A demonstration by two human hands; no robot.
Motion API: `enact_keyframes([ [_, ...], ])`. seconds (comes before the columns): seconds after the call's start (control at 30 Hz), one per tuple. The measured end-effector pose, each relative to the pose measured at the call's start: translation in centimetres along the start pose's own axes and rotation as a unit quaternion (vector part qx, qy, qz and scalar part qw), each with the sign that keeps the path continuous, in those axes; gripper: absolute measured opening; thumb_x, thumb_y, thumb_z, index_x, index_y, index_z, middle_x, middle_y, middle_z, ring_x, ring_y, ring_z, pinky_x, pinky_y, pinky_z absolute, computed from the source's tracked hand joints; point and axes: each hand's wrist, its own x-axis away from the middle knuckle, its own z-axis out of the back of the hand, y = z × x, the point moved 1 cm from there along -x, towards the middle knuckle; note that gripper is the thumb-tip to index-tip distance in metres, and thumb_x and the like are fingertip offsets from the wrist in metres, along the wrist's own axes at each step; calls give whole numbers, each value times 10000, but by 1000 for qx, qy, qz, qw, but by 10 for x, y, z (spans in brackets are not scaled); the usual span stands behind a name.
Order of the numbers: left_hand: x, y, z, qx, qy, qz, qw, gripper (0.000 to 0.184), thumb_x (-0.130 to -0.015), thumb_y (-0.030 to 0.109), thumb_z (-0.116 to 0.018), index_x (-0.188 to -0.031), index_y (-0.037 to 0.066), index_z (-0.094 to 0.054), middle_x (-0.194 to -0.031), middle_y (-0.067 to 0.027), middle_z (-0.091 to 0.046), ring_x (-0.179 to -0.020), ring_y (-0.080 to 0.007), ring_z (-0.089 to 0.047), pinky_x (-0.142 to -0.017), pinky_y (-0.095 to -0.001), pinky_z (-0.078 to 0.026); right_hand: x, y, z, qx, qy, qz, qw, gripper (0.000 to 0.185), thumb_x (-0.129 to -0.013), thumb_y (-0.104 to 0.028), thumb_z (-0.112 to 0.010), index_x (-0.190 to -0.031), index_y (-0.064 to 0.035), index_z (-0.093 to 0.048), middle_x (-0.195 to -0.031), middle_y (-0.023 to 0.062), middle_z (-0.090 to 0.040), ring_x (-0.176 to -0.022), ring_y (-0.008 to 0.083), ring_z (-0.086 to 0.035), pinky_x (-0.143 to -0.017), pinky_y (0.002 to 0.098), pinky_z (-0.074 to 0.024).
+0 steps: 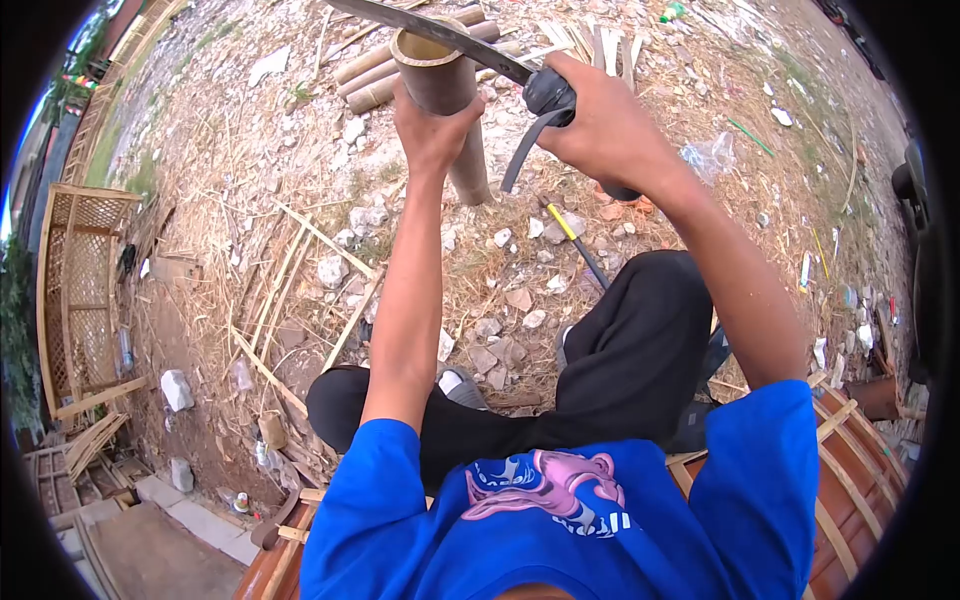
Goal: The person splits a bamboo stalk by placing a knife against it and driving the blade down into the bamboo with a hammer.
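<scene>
My left hand (432, 138) is wrapped round the upper part of a thick bamboo pole (468, 165), which stands upright with its hollow cut end facing up. A machete (455, 38) lies across that top end, its long dark blade pointing to the upper left. My right hand (612, 135) is closed on the machete's black handle, from which a black strap hangs down. The blade seems to touch the bamboo's rim; I cannot tell whether it has cut in.
Several bamboo poles (375, 88) lie behind the upright one. A yellow-and-black tool handle (570, 235) rests on the stony ground before my knees. Thin bamboo strips (300, 255) lie scattered to the left, near a lattice panel (85, 290).
</scene>
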Motion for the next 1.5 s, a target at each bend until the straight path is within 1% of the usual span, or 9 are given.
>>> enact_keyframes([
  [0.2, -7, -3, 4, 30, -39, -20, 999, 789, -637, 239, -921, -1221, -24, -462, -1121, -179, -654, -1049, -273, -661, -909, -390, -530, -13, 22, -10, -56, 49, 92, 993, 306, -761, -110, -713, -1011, -10, -569, -789, 143, -622, -709, 264, -615, -673, 383, -490],
  [0.3, -8, -4, 0, -4, -40, 2, 999, 782, -644, 246, -917, -1214, -29, -459, -1134, -194, -644, -1060, -282, -654, -926, -396, -519, -18, 21, -3, -25, -16, -15, 999, 401, -746, -108, -716, -1125, -12, -629, -927, 210, -690, -862, 360, -683, -782, 429, -530],
  [0.73, 9, 6, -2, 21, -1, 3, 1000, 824, -640, 249, -900, -1267, -11, -433, -1153, -189, -611, -1046, -284, -642, -915, -413, -519, 1, 27, -11, -42, 31, 41, 998, 274, -745, -127, -719, -944, -8, -573, -752, 128, -621, -690, 275, -591, -690, 377, -475],
  [0.77, 11, 6, -5, 35, 12, -6, 999, 833, -640, 249, -897, -1279, -9, -429, -1155, -185, -604, -1045, -282, -639, -915, -415, -519, 3, 22, -9, -50, 0, 17, 999, 276, -754, -107, -724, -962, 7, -583, -867, 193, -660, -857, 389, -648, -764, 420, -502],
  [0.9, 19, 9, -6, 10, 24, 3, 1000, 871, -647, 242, -885, -1323, -7, -395, -1162, -175, -585, -1047, -271, -626, -916, -408, -510, 7, 26, -8, -65, 16, 15, 998, 250, -751, -125, -700, -919, -6, -559, -706, 125, -595, -643, 258, -582, -645, 381, -467],
  [1.2, 22, 11, -9, 13, 33, 9, 999, 860, -657, 238, -879, -1327, -5, -397, -1171, -171, -570, -1046, -259, -613, -928, -409, -497, 7, 25, -4, -50, 14, 40, 998, 227, -753, -97, -699, -898, -15, -544, -669, 87, -578, -607, 193, -578, -599, 344, -460],
  [1.3, 23, 15, -9, 4, 34, 0, 999, 860, -661, 232, -878, -1330, -7, -393, -1182, -177, -569, -1069, -261, -607, -931, -410, -496, 7, 24, -2, -46, 1, 26, 999, 233, -750, -99, -704, -895, -13, -544, -681, 90, -577, -613, 196, -570, -599, 349, -457],
  [1.4, 21, 9, -5, 30, 5, 23, 999, 886, -658, 218, -889, -1350, -9, -385, -1209, -187, -566, -1121, -279, -589, -959, -407, -485, 5, 19, 3, -25, -23, 5, 999, 262, -764, -94, -720, -963, 5, -579, -909, 226, -666, -879, 432, -645, -751, 460, -499],
  [1.5, 9, 8, 30, -16, -62, -56, 996, 908, -790, 517, -750, -1399, -24, -349, -1258, -211, -548, -1191, -315, -552, -1038, -454, -439, 1, 20, 4, -15, -14, -7, 1000, 268, -764, -84, -711, -981, 3, -580, -897, 221, -667, -852, 412, -658, -735, 450, -503],
])
